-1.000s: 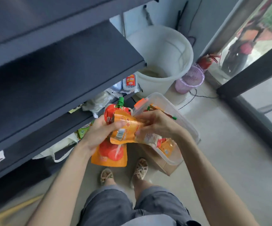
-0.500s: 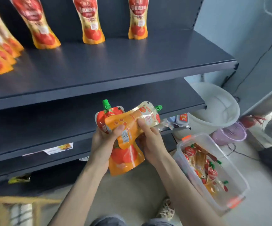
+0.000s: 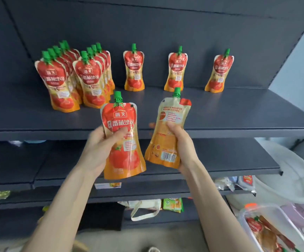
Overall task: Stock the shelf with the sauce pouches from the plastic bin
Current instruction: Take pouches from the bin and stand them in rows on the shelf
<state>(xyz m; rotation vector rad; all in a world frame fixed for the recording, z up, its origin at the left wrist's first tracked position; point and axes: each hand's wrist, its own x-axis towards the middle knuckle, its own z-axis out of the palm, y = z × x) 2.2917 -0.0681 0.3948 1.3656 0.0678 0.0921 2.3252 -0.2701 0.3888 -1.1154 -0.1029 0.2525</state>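
Observation:
My left hand [image 3: 100,146] grips an orange-red sauce pouch [image 3: 122,148] with a green cap, front label toward me. My right hand [image 3: 181,140] grips a second pouch [image 3: 167,128] showing its back and barcode. Both are upright in front of the dark shelf's [image 3: 238,115] front edge. On that shelf stand two rows of several pouches [image 3: 74,79] at the left and three single pouches [image 3: 134,70] [image 3: 176,70] [image 3: 220,71] further back. The clear plastic bin [image 3: 267,211] with more pouches lies at the bottom right.
A lower dark shelf [image 3: 229,157] sits below my hands. Snack packets [image 3: 172,204] and a cloth bag [image 3: 144,210] lie on the bottom shelf. A white bucket [image 3: 296,179] and a purple basket [image 3: 302,213] stand on the floor at the right.
My view has risen from the bin to the upper shelf. My hands lifted the two pouches, which were overlapped, and separated them, one in each hand.

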